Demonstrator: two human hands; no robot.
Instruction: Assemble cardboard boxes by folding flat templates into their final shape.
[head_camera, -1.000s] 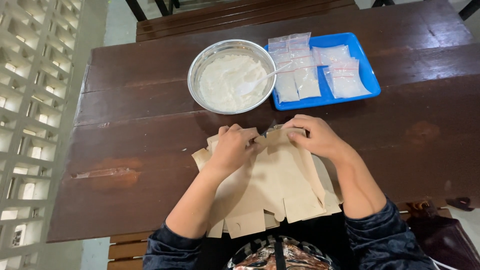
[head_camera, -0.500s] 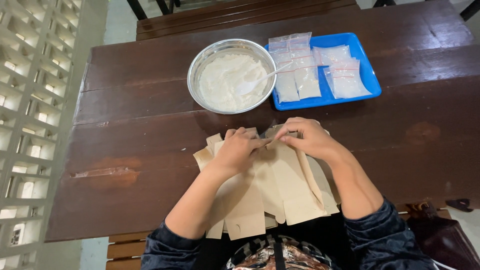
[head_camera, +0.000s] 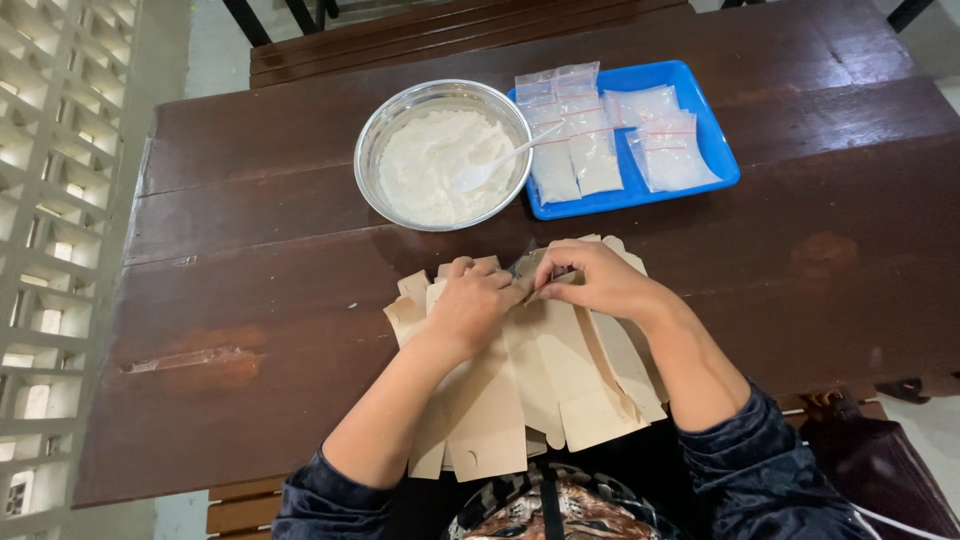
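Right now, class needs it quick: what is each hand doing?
Left hand: fingers curled, resting on the flat brown cardboard box blanks.
Right hand: pinching the top edge of one blank; what else it grips cannot be told.

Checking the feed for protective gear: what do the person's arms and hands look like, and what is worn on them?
Both the left hand and the right hand are bare: no gloves, and no rings or watch that I can see. Forearms are uncovered; dark blue, slightly shiny sleeves are bunched around the elbows.

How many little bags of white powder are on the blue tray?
4 that I can make out: two bags overlapping at the blue tray's left, two bags at its right. More may hide underneath.
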